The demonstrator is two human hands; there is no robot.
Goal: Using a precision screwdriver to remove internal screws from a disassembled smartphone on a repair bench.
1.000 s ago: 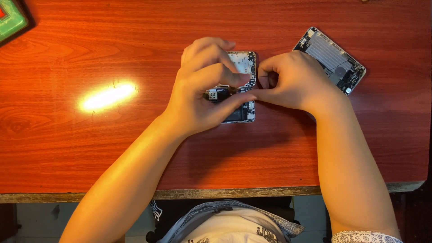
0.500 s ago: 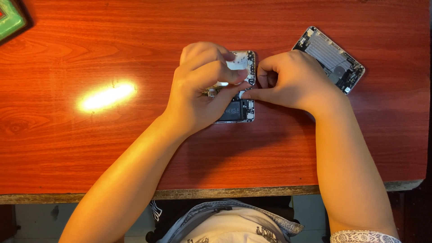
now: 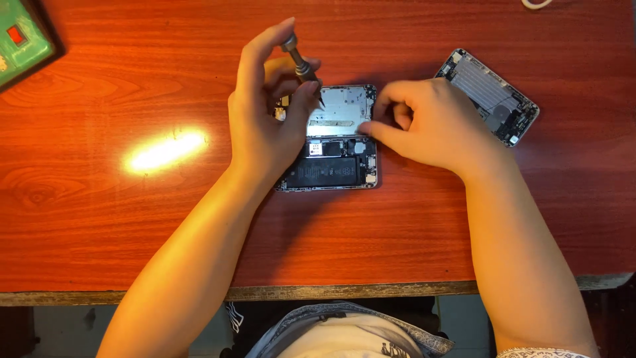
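An opened phone body [image 3: 334, 142] lies on the red wooden table [image 3: 132, 219], its battery and circuit parts showing. My left hand [image 3: 265, 113] holds a small metal screwdriver [image 3: 301, 66] upright, its tip at the phone's upper left part. My right hand [image 3: 424, 122] rests at the phone's right edge, fingertips pressing on its side, nothing held in it.
A second opened phone shell [image 3: 489, 94] lies tilted at the upper right, just beyond my right hand. A green box [image 3: 20, 40] sits at the top left corner. A bright light reflection [image 3: 165, 151] shows on the wood. The table's front edge [image 3: 344, 290] runs near my body.
My left hand has lifted off the phone and now holds the screwdriver upright, uncovering the phone's inside. My right hand has stayed at the right edge.
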